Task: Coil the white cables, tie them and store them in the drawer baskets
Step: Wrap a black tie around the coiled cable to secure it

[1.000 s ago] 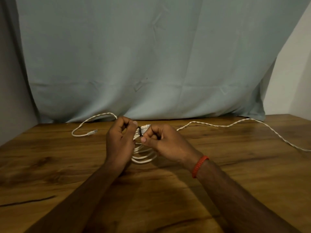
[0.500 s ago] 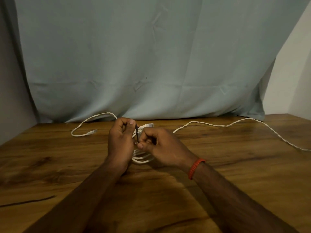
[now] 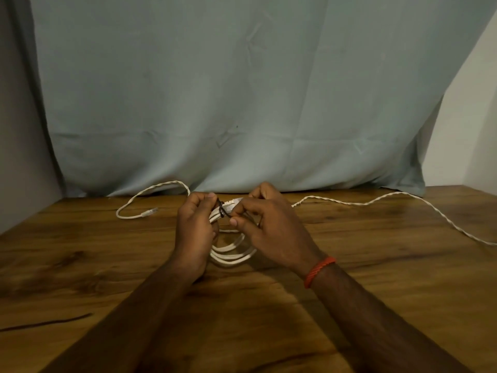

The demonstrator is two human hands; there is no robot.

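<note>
My left hand [image 3: 195, 232] and right hand [image 3: 271, 230] - fingers curled, pinching the black tie [image 3: 222, 208] around the coiled white cable [image 3: 234, 254] - at mid-table [image 3: 80, 265]; a loose cable [image 3: 376, 201] lies behind.

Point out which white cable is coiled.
The coiled cable held by left hand and right hand, with a black tie round it; the twisted cable lies loose behind.
</note>
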